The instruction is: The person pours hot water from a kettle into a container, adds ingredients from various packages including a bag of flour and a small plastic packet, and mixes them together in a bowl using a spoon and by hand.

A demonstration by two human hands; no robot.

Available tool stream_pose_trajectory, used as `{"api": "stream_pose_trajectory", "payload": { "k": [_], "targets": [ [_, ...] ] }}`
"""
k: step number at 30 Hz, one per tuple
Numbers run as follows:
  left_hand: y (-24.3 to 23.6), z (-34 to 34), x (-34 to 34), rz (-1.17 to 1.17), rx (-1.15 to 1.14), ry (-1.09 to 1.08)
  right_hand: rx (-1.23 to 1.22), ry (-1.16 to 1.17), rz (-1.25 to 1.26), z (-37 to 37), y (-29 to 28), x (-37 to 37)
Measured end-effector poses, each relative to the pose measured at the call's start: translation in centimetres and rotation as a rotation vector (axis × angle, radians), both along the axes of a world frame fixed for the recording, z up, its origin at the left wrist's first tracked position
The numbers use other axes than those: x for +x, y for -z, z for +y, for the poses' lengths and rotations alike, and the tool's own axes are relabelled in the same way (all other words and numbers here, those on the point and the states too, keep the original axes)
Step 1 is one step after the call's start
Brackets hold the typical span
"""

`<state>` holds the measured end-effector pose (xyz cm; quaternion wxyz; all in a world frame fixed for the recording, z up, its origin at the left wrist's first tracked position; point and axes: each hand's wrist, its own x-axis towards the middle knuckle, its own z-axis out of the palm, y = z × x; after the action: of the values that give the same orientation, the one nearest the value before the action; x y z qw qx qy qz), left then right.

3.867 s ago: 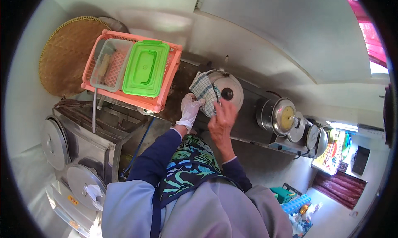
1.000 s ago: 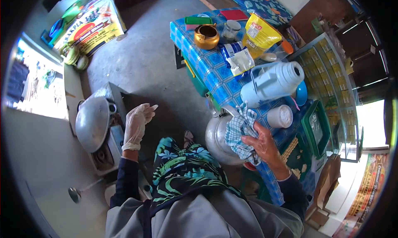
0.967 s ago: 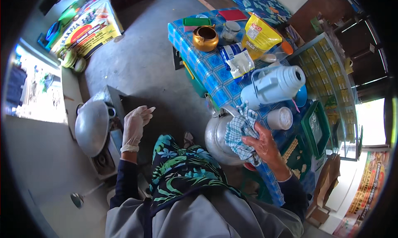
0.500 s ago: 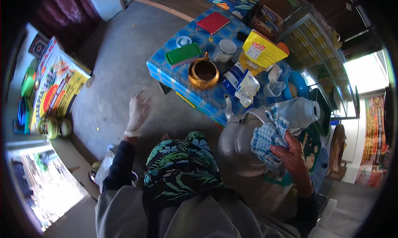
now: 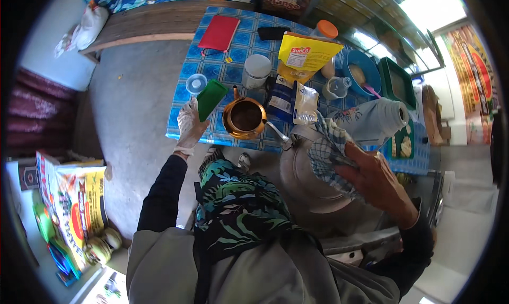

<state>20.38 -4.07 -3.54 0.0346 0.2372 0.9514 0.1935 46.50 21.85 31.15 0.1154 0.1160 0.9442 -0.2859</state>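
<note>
Step, apparently: holding up a kettle (image 5: 297, 179) beside the table (image 5: 212, 65), handling a green box (image 5: 213, 98) | Right hand (image 5: 379, 179): fingers clamped on cloth (image 5: 327, 151) around the handle (image 5: 306, 133) | Left hand (image 5: 191, 126) (gloved): fingers closed on the box near a gold pot (image 5: 249, 134) | Next move likely needs kettle level

Glove, left hand (image 5: 190, 125): thin, whitish, translucent, wrinkled; gathered cuff (image 5: 184, 151) at the wrist.
Sleeves, two: left sleeve (image 5: 165, 195) and right sleeve (image 5: 407, 259) long, very dark, plain.
Upper garment (image 5: 161, 261): grey, plain, loose, draped over shoulders and chest in broad soft folds.
Strap (image 5: 203, 261): dark, narrow, running down over the grey.
Lower garment (image 5: 246, 206): black ground; bold leaf print in green and pale blue.
Footwear (image 5: 244, 161): pale and dark, partly hidden; type too small to tell.
</note>
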Motion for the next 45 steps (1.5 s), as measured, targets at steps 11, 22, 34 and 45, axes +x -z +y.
{"api": "stream_pose_trajectory", "payload": {
  "k": [11, 22, 34, 45],
  "targets": [
    [0.4, -1.3, -3.2, 0.002, 0.142, 0.265, 0.272, 0.074, -0.208, -4.3, -3.2, -7.5],
    [-4.2, -1.7, -5.8, -0.199, 0.531, 0.596, 0.288, 0.164, -0.271, -5.5, -3.0, -9.7],
    [-0.7, 2.9, -2.6, -1.86, 0.882, 0.054, 0.233, 0.284, -0.389, -6.6, -2.7, -9.5],
    [-1.5, 2.8, -2.3, -2.108, 1.027, -0.162, 0.287, 0.304, -0.423, -6.7, -2.5, -9.8]
  ]
}}
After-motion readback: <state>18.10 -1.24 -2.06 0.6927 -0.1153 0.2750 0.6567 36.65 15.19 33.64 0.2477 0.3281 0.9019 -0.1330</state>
